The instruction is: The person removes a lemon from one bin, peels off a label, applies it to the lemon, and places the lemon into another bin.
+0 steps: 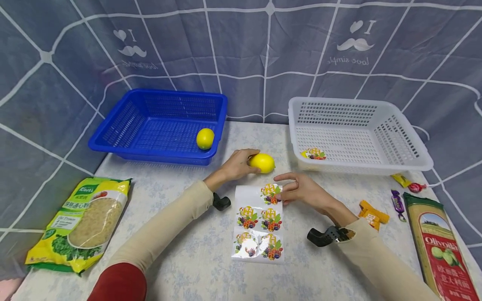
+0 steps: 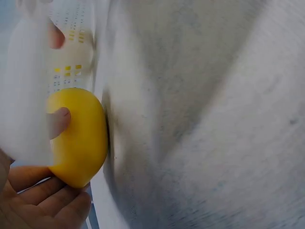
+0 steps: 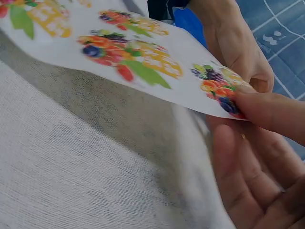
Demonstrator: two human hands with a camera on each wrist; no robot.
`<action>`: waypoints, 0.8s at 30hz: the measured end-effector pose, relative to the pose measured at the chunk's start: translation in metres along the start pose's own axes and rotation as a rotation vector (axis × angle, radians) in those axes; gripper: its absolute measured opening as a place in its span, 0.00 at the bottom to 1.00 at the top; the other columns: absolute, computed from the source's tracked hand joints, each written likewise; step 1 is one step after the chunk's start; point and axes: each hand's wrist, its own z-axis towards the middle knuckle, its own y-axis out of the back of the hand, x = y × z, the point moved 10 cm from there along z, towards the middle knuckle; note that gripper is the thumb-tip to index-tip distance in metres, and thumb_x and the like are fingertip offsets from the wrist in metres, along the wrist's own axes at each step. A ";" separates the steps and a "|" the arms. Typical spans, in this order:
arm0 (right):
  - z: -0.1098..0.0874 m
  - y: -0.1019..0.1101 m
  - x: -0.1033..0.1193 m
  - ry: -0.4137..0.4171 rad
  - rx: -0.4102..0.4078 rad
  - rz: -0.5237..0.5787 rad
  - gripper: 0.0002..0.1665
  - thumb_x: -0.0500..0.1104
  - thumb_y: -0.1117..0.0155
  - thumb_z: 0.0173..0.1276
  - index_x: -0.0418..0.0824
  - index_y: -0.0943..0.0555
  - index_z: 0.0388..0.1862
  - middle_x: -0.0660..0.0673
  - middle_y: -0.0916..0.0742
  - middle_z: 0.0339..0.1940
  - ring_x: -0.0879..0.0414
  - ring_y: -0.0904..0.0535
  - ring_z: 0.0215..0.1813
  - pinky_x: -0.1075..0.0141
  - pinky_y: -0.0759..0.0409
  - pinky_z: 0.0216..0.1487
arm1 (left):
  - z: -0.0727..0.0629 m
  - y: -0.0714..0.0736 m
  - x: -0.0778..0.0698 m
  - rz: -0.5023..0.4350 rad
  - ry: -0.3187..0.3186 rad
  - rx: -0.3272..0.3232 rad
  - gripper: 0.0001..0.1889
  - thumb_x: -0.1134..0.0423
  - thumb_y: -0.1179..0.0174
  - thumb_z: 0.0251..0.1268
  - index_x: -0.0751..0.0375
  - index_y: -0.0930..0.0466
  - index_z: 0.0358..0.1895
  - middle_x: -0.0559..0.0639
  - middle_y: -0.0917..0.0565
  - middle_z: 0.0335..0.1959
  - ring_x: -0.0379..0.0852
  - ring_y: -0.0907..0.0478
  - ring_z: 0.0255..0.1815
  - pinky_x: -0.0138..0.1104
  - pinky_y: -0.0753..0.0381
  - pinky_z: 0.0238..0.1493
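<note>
My left hand [image 1: 237,165] holds a yellow lemon [image 1: 264,163] on the table, thumb on the near side and fingers behind it. In the left wrist view, the thumb presses against the lemon [image 2: 83,136] and the fingers curl round its end. My right hand [image 1: 306,193] is at the top right corner of a white sheet of fruit stickers [image 1: 244,194]. The right wrist view shows its thumb on a sticker [image 3: 217,88], with fingers under the sheet. That edge is lifted off the table, and several stickers with fruit prints remain on the backing.
A blue basket [image 1: 158,156] at back left holds another lemon [image 1: 205,139]. In the white basket [image 1: 361,169] at back right lies a stickered yellow fruit [image 1: 314,154]. A yellow pasta bag [image 1: 80,221] lies left; wrapped candies [image 1: 398,205] and a spaghetti pack [image 1: 442,246] lie right.
</note>
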 end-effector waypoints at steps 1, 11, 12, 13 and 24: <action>-0.001 0.001 0.000 0.001 -0.010 0.001 0.36 0.36 0.30 0.64 0.29 0.34 0.68 0.37 0.11 0.39 0.45 0.14 0.39 0.56 0.16 0.47 | -0.001 -0.001 0.000 0.002 -0.005 0.003 0.34 0.62 0.30 0.60 0.70 0.31 0.68 0.61 0.26 0.66 0.52 0.27 0.63 0.41 0.32 0.66; -0.006 0.017 0.008 0.025 -0.113 0.048 0.30 0.37 0.30 0.64 0.23 0.29 0.60 0.40 0.10 0.39 0.49 0.13 0.38 0.54 0.17 0.50 | -0.006 0.000 -0.007 -0.009 -0.035 0.003 0.35 0.61 0.29 0.59 0.70 0.31 0.68 0.61 0.25 0.65 0.52 0.26 0.63 0.41 0.29 0.65; -0.006 0.017 0.009 0.027 -0.116 0.050 0.30 0.37 0.30 0.64 0.23 0.29 0.60 0.40 0.10 0.40 0.49 0.13 0.37 0.55 0.17 0.50 | -0.006 0.000 -0.008 -0.008 -0.035 0.005 0.35 0.61 0.29 0.59 0.70 0.31 0.68 0.61 0.25 0.65 0.52 0.27 0.64 0.41 0.30 0.66; -0.007 0.018 0.009 0.027 -0.120 0.050 0.30 0.37 0.30 0.64 0.24 0.29 0.60 0.40 0.10 0.40 0.49 0.13 0.37 0.55 0.17 0.49 | -0.007 0.000 -0.008 -0.005 -0.034 0.005 0.35 0.61 0.29 0.59 0.70 0.31 0.68 0.61 0.25 0.66 0.53 0.27 0.64 0.41 0.30 0.66; -0.010 0.023 0.015 0.024 -0.158 0.023 0.33 0.40 0.29 0.64 0.25 0.29 0.63 0.42 0.10 0.40 0.49 0.13 0.37 0.62 0.18 0.50 | -0.024 0.030 -0.055 -0.141 -0.166 -0.016 0.22 0.60 0.38 0.69 0.67 0.24 0.63 0.57 0.22 0.62 0.50 0.28 0.66 0.41 0.33 0.68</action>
